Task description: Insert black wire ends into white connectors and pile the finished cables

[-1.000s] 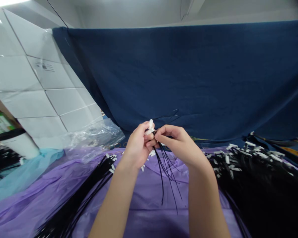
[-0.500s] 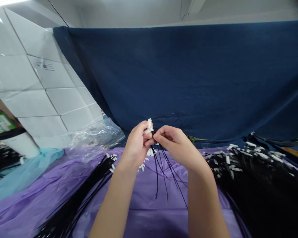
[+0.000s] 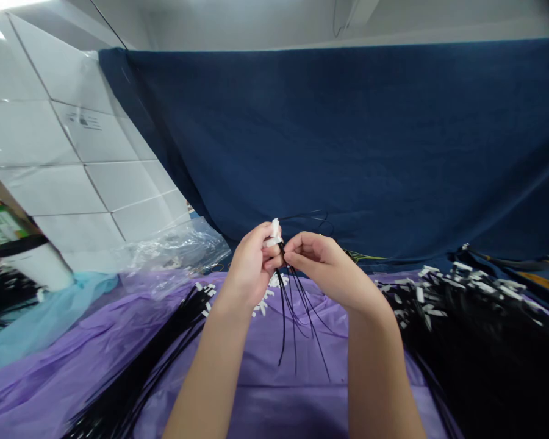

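My left hand (image 3: 255, 259) is closed round several thin black cables (image 3: 282, 305), with white connectors (image 3: 275, 228) sticking out between its thumb and fingers. The loose cable ends hang down over the purple cloth. Close on the right, my right hand (image 3: 313, 253) has its thumb and fingertips pinched together beside the cables; what lies between the fingertips is too small to tell. Small white connectors (image 3: 261, 305) lie on the cloth behind my left wrist.
Purple cloth (image 3: 297, 402) covers the table. A bundle of black cables (image 3: 150, 360) lies at left, a big heap of them (image 3: 480, 341) at right. At far left are a lidded white cup (image 3: 39, 268) and white boxes (image 3: 32, 131). A blue curtain (image 3: 348, 134) hangs behind.
The hanging cable ends have swung a little to the left. Both hands keep nearly the same place and pose.
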`<state>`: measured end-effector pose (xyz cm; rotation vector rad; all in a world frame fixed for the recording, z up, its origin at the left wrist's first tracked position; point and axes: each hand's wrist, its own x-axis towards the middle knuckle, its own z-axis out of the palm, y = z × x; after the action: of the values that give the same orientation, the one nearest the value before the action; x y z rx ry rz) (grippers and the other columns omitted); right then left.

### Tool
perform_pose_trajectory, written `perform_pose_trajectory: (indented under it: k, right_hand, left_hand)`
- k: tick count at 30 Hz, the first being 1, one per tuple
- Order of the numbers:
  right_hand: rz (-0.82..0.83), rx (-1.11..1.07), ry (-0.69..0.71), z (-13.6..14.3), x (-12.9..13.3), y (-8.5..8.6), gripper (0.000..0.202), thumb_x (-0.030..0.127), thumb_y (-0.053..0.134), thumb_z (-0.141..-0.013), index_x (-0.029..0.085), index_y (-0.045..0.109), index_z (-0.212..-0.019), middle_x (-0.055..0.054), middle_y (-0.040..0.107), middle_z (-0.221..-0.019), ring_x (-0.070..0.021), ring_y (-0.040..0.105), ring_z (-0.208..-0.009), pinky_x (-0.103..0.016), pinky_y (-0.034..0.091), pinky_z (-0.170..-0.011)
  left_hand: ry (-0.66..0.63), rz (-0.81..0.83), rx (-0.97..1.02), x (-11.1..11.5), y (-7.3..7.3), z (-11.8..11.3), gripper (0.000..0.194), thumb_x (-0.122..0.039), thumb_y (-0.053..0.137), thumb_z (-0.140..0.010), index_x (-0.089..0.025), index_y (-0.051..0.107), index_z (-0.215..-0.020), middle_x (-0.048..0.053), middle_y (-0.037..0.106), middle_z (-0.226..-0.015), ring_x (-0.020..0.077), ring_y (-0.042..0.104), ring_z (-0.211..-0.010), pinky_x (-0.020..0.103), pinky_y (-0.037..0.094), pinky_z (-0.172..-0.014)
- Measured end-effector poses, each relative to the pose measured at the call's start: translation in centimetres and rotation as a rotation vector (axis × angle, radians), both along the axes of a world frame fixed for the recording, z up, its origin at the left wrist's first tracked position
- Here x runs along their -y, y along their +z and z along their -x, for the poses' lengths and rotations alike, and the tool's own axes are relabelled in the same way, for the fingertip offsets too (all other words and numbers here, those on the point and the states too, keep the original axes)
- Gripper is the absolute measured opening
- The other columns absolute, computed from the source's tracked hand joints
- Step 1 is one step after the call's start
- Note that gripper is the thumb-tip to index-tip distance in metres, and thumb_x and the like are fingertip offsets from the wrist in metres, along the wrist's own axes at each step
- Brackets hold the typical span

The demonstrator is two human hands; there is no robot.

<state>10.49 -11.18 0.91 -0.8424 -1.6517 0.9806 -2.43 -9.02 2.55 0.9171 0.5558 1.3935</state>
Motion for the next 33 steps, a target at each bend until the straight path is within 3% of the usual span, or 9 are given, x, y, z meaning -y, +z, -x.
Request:
perform_pose_trajectory:
  k: [9, 16, 21, 29, 33]
  right_hand:
    - [-0.042, 0.066, -0.091, -0.03, -0.10, -0.23, 0.006, 0.019, 0.055, -0.086, 0.017, 0.060, -0.082, -0.001, 0.063, -0.077, -0.0116, 0.054, -0.071, -0.026, 0.040, -0.063]
    - [-0.004, -0.025, 0.021, -0.27, -0.22, -0.09, 0.006, 0.018, 0.056, -0.086, 0.017, 0.062, -0.084, 0.000, 0.060, -0.076, -0.0107, 0.050, -0.069, -0.025, 0.039, -0.062]
    - [-0.018, -0.004, 0.026, -0.38, -0.35, -0.05, 0.007, 0.019, 0.054, -0.086, 0.017, 0.060, -0.082, 0.001, 0.056, -0.073, -0.0103, 0.048, -0.068, -0.025, 0.036, -0.061]
    - [-0.111, 0.199, -0.164, -0.17, 0.23, 0.05, 0.013, 0.021, 0.046, -0.091, 0.019, 0.055, -0.082, 0.002, 0.057, -0.075, -0.0107, 0.047, -0.066, -0.025, 0.032, -0.059]
    - [-0.126, 0.290, -0.194, -0.38, 0.55, 0.14, 0.015, 0.023, 0.045, -0.093, 0.020, 0.055, -0.083, 0.002, 0.058, -0.073, -0.0110, 0.047, -0.064, -0.025, 0.032, -0.058]
  left_hand:
    - [0.011, -0.019, -0.014, -0.24, -0.22, 0.18, 0.010, -0.013, 0.059, -0.073, -0.012, 0.051, -0.067, -0.004, 0.044, -0.068, -0.0017, 0.028, -0.041, 0.012, 0.020, -0.034]
    - [-0.014, -0.032, -0.041, -0.34, -0.12, 0.44, 0.011, -0.015, 0.059, -0.075, -0.013, 0.051, -0.067, -0.003, 0.042, -0.068, -0.0015, 0.027, -0.041, 0.010, 0.021, -0.033]
    - [-0.035, -0.031, -0.045, -0.35, -0.15, 0.58, 0.010, -0.015, 0.058, -0.076, -0.013, 0.051, -0.068, -0.004, 0.040, -0.066, -0.0014, 0.025, -0.040, 0.010, 0.020, -0.033]
    - [-0.027, -0.061, -0.040, -0.33, -0.29, 0.35, 0.010, -0.013, 0.057, -0.076, -0.013, 0.051, -0.068, -0.003, 0.041, -0.069, -0.0012, 0.026, -0.042, 0.011, 0.022, -0.035]
    - [-0.008, -0.056, -0.049, -0.46, -0.30, 0.25, 0.011, -0.012, 0.057, -0.076, -0.013, 0.050, -0.067, -0.003, 0.041, -0.069, -0.0011, 0.026, -0.042, 0.011, 0.021, -0.035]
